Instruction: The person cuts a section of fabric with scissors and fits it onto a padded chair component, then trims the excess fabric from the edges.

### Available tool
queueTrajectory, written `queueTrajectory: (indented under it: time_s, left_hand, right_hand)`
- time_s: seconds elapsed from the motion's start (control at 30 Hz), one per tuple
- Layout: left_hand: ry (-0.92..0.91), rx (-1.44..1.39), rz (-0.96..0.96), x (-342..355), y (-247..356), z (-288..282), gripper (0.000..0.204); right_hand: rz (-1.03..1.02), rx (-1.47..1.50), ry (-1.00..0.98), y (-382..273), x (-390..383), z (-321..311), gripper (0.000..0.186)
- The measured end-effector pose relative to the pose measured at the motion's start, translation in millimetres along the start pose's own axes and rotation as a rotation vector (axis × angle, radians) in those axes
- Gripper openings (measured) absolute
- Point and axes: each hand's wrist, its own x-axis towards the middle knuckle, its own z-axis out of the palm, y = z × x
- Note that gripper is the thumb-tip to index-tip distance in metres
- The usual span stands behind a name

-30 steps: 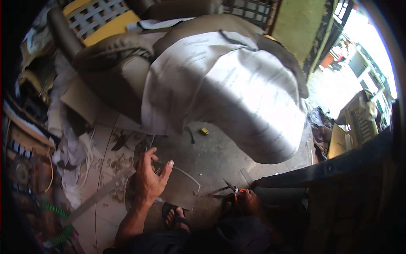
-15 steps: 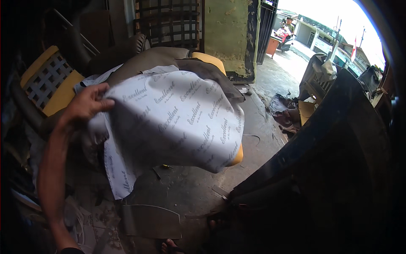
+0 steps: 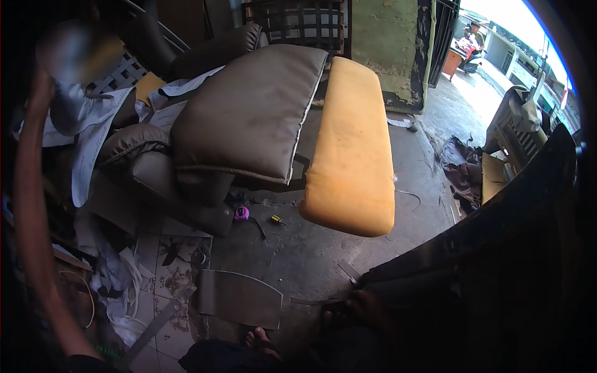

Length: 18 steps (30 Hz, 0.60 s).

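At the upper left my left hand [image 3: 45,90] is closed on the edge of a sheet of brown upholstery leatherette [image 3: 93,118]. Its pale printed backing shows, and the sheet drapes over the chair parts there; the fingers are partly lost in shadow. A brown padded cushion [image 3: 249,115] with a pale raw edge lies in the middle. Along its right side stretches a bare orange foam block [image 3: 353,149]. Low on the right, what looks like my right hand [image 3: 368,306] shows dimly in deep shadow, and its fingers cannot be made out.
A pink tape measure [image 3: 241,214] and a small yellow-handled tool [image 3: 277,219] lie on the floor. A brown cut panel [image 3: 239,299] is near my feet. A large dark curved object [image 3: 485,236] fills the right. Beyond the doorway a person [image 3: 476,38] sits by a motorbike.
My left hand has pulled the leatherette sheet leftward off the cushion and foam, uncovering both. The view has shifted left, and the tape measure now shows.
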Motion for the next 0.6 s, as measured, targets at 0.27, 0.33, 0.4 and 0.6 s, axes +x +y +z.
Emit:
queueTrajectory:
  time_s: [0.27, 0.33, 0.4, 0.6]
  left_hand:
    - [-0.721, -0.963, 0.692, -452, 269, 10, 0.015]
    - [-0.759, -1.157, 0.504, -481, 273, 11, 0.015]
    - [-0.916, -1.214, 0.365, -484, 261, 3, 0.016]
    - [-0.816, -1.521, 0.078, -522, 233, 4, 0.019]
  right_hand:
    - [-0.49, 1.406, -0.257, -166, 62, -103, 0.113]
    - [-0.363, 1.276, -0.362, -164, 66, -108, 0.097]
    - [-0.224, 1.261, -0.306, -148, 59, -101, 0.066]
    - [-0.118, 1.318, -0.3, -163, 50, -98, 0.052]
